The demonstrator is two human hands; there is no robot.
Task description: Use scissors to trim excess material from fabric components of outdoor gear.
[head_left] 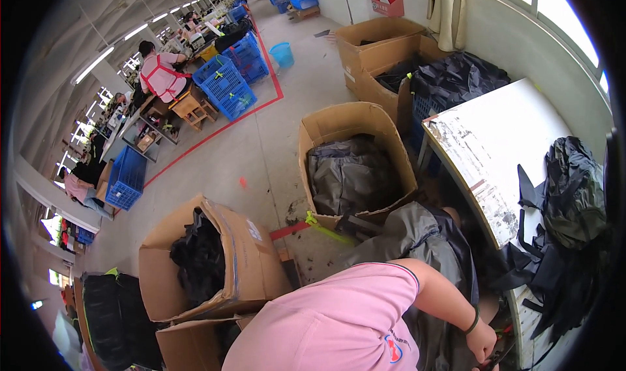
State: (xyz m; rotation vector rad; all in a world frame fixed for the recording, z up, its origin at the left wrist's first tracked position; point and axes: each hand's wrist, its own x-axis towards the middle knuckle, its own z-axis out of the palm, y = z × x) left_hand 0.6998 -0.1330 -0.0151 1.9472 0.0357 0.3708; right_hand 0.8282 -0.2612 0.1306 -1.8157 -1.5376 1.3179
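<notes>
Down at the lower right, the worker's left hand [481, 342] has its fingers curled beside a dark slender thing [501, 356], though I can't tell whether it grips it; the right hand I can't make out. Grey cloth [417, 231] lies bunched beside that arm, near an open carton [352, 118] and the white-topped bench [502, 130]
</notes>
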